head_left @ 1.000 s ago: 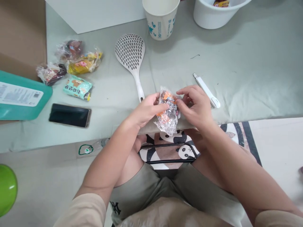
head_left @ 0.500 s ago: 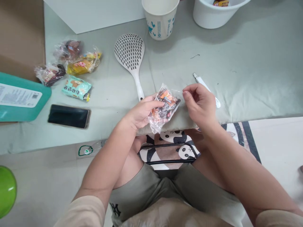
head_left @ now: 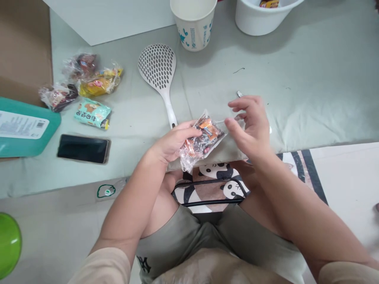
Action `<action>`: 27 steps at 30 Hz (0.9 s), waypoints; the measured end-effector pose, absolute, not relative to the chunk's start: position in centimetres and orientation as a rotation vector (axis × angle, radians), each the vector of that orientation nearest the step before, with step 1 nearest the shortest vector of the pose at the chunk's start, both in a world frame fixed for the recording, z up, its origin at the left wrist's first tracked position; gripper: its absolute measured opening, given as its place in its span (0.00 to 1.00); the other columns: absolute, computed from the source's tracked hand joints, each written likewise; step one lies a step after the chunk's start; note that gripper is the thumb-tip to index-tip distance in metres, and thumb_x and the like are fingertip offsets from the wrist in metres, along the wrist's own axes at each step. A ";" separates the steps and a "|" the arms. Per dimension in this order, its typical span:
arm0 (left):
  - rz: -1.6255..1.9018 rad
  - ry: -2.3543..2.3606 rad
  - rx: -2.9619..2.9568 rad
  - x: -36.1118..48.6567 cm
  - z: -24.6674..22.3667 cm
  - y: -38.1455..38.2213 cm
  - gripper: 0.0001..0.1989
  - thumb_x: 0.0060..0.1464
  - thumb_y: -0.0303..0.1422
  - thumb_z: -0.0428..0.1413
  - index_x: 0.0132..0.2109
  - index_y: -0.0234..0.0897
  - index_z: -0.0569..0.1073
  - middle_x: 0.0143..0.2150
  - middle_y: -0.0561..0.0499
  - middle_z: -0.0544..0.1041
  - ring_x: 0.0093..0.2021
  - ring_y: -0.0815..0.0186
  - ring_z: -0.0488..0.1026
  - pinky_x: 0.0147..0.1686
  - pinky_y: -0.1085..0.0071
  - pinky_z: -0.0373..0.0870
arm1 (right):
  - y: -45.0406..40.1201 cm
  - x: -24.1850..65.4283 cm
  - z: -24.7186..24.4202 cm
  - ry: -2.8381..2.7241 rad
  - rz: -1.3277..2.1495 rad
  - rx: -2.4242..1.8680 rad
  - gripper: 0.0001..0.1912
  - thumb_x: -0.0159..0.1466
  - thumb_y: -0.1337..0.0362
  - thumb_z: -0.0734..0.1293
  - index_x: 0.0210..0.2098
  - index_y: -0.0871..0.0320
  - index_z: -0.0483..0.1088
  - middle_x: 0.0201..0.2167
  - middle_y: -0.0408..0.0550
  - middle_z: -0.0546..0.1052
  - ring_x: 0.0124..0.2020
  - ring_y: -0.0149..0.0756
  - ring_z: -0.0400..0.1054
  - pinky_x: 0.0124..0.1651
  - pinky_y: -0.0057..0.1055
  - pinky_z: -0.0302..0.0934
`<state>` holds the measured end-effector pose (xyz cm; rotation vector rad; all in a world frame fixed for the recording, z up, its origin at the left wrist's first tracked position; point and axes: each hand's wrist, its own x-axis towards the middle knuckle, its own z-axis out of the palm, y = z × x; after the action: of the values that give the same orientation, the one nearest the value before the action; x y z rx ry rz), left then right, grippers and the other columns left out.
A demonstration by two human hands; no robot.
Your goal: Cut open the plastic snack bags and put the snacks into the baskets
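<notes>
My left hand [head_left: 174, 140] grips a clear-wrapped snack packet [head_left: 207, 134] with orange and dark printing, thumb on top, over the table's front edge. To its right is my right hand [head_left: 248, 124], thumb and fingers spread apart. A thin clear strip of plastic [head_left: 220, 121] runs from the packet toward these fingers; whether it touches them I cannot tell. Beneath the right hand lies a slim white tool with a metal tip [head_left: 239, 94], mostly hidden. Behind my left hand, a white slotted skimmer [head_left: 156, 67] rests on the cloth, its handle end near my fingers.
Wrapped snacks [head_left: 100, 83], a mint-green packet [head_left: 92, 113] and a phone [head_left: 84, 148] lie left, beside a teal container [head_left: 26, 128]. At the back stand a white box [head_left: 118, 19], a paper cup [head_left: 194, 33] and a white tub [head_left: 257, 21] holding a yellow-brown packet.
My right hand's fingers have gone from pinched together to spread. The packet has shifted slightly left and down in my left hand. The whole view has moved a little.
</notes>
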<state>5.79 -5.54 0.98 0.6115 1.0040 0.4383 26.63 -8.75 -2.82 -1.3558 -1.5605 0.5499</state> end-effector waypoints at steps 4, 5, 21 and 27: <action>0.346 0.978 0.647 5.8 1.0 -5.6 0.16 0.47 0.28 0.63 0.46 0.32 0.76 0.35 0.48 0.82 0.33 0.64 0.79 0.34 0.68 0.77 | -8.8 26.3 -2.3 -1.727 0.632 -1.252 0.15 0.64 0.60 0.69 0.50 0.53 0.75 0.45 0.49 0.79 0.43 0.40 0.74 0.43 0.40 0.71; 0.323 0.976 0.655 5.8 1.1 -5.6 0.16 0.48 0.28 0.63 0.46 0.32 0.77 0.36 0.48 0.82 0.33 0.64 0.79 0.33 0.68 0.76 | -8.8 26.2 -2.3 -1.744 0.644 -1.242 0.12 0.64 0.62 0.69 0.47 0.53 0.76 0.41 0.48 0.80 0.41 0.39 0.74 0.43 0.39 0.71; 0.226 1.005 0.689 5.4 1.1 -5.5 0.15 0.46 0.30 0.63 0.43 0.32 0.77 0.32 0.48 0.81 0.28 0.66 0.77 0.27 0.72 0.74 | -8.8 26.0 -2.4 -1.696 0.634 -1.204 0.09 0.64 0.70 0.63 0.35 0.54 0.75 0.38 0.48 0.77 0.40 0.37 0.73 0.44 0.37 0.70; 0.230 0.932 0.623 5.4 1.7 -5.7 0.13 0.44 0.31 0.63 0.40 0.33 0.77 0.29 0.47 0.81 0.24 0.63 0.77 0.25 0.66 0.77 | -8.3 25.8 -2.1 -1.235 1.095 -1.427 0.04 0.63 0.65 0.63 0.35 0.54 0.71 0.26 0.41 0.69 0.22 0.29 0.60 0.24 0.29 0.57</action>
<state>5.39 -5.69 1.75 0.6234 0.9317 0.2303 25.76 -8.31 -2.06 -1.4266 -1.2348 1.0955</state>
